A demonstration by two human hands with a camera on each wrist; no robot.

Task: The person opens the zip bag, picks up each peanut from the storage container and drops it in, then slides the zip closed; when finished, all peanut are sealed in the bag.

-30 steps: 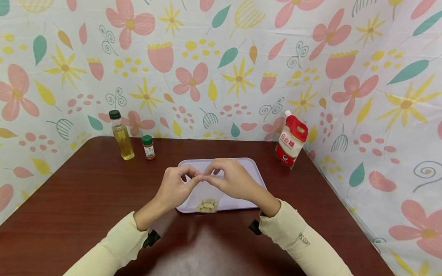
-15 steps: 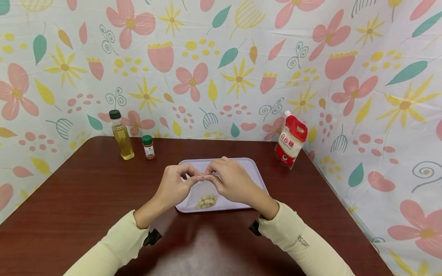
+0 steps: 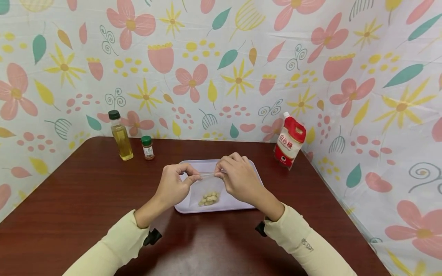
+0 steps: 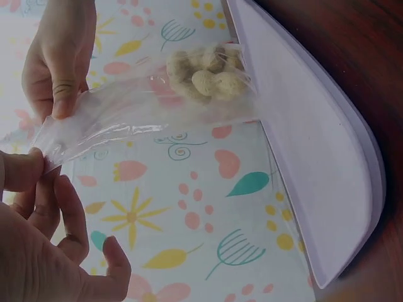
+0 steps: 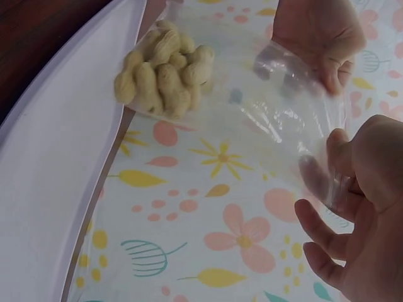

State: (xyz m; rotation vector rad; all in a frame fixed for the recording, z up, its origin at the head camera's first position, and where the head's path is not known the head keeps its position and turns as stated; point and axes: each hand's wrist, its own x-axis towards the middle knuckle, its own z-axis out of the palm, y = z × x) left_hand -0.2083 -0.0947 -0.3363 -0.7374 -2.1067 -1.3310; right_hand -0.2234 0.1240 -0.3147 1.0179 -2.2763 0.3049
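Note:
A clear plastic bag hangs over the tray, with unshelled peanuts gathered at its bottom end. My left hand pinches one corner of the bag's top edge between thumb and index finger. At the other corner, my right hand pinches the same edge, so it is drawn straight between them. In the left wrist view the bag runs from both hands toward the tray, and several peanuts show through the film. The right wrist view shows the peanuts bunched together, away from my fingers.
Beneath the bag lies a pale lilac tray on the dark wooden table. An oil bottle and a green-capped spice jar stand back left. A red-and-white sugar pouch stands back right, by the flowered curtain.
My hands were close together at the bag's top edge; the right hand has moved right, so the edge between them now shows. The peanuts have risen slightly and shifted right.

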